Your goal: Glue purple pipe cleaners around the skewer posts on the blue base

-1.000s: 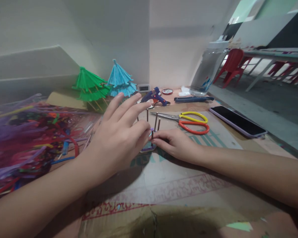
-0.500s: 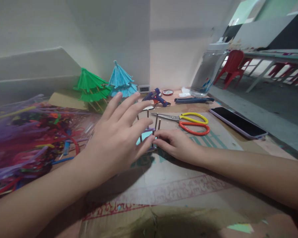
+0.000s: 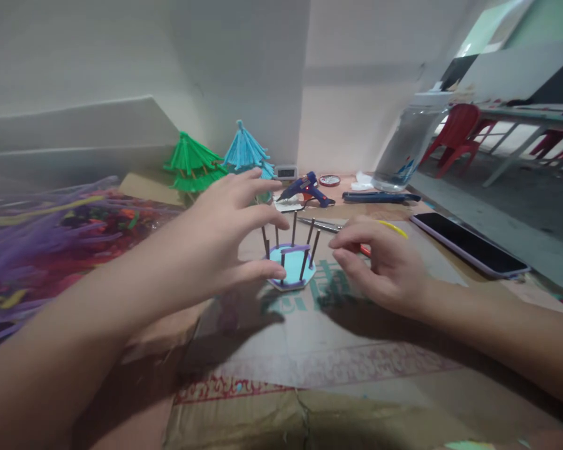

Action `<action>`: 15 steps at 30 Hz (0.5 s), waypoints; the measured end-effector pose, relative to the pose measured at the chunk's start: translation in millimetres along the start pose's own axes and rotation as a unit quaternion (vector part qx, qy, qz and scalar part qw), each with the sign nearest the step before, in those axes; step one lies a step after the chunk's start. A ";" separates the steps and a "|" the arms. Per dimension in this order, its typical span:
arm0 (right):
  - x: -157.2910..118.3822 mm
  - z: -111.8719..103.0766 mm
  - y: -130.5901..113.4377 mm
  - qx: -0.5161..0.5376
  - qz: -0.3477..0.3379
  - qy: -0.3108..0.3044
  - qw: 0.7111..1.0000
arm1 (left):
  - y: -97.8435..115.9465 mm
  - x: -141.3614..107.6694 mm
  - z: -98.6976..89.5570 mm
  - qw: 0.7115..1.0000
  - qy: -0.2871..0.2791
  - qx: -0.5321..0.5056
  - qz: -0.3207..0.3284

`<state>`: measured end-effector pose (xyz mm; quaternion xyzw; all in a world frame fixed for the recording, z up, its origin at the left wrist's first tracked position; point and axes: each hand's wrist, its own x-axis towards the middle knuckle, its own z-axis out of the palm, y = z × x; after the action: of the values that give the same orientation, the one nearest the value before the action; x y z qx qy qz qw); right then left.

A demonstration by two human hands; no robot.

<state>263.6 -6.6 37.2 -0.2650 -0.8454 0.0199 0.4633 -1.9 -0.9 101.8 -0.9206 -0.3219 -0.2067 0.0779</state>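
On the cardboard stands a small model, a light-blue many-sided base [image 3: 294,267] edged with purple strips, with several thin brown upright sticks [image 3: 303,265] around its rim. My left hand [image 3: 220,231] curves around the model's left side, fingers spread, thumb at a front stick; I cannot tell whether it touches. To the right of the model, apart from it, my right hand [image 3: 385,269] has its thumb and fingertips drawn together with nothing visible in them. It covers most of the scissors [image 3: 321,225], whose blades and bits of yellow and red handle show.
Behind are a blue glue gun [image 3: 309,189], a green paper-roofed model [image 3: 194,159], a blue one [image 3: 244,147] and a dark cutter [image 3: 380,197]. A phone [image 3: 469,244] and a water bottle [image 3: 410,144] stand right. Colourful pipe cleaners [image 3: 75,244] fill the left.
My right hand has let go of the model's stick and drawn back right, over the scissors. My left hand remains spread beside the model. The view has shifted a little left.
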 end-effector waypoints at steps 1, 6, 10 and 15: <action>4.2 -2.5 -1.5 -0.032 -0.035 -0.012 0.999 | -5.0 0.4 2.1 1.000 -0.014 -0.019 0.007; 15.9 -0.1 -7.0 -0.116 -0.095 -0.098 0.984 | -19.2 4.2 19.8 0.997 -0.045 -0.064 0.027; 21.1 -6.6 -8.5 -0.116 -0.063 -0.124 0.984 | -22.1 7.6 20.6 0.996 -0.057 -0.071 0.020; 13.6 -54.8 17.0 -0.189 0.108 -0.123 0.968 | -25.6 8.2 5.9 0.995 -0.056 -0.068 -0.040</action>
<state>308.6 2.7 74.2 -0.4330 -0.8508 -0.0583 0.2921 -10.2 25.3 100.2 -0.9201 -0.3480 -0.1794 -0.0110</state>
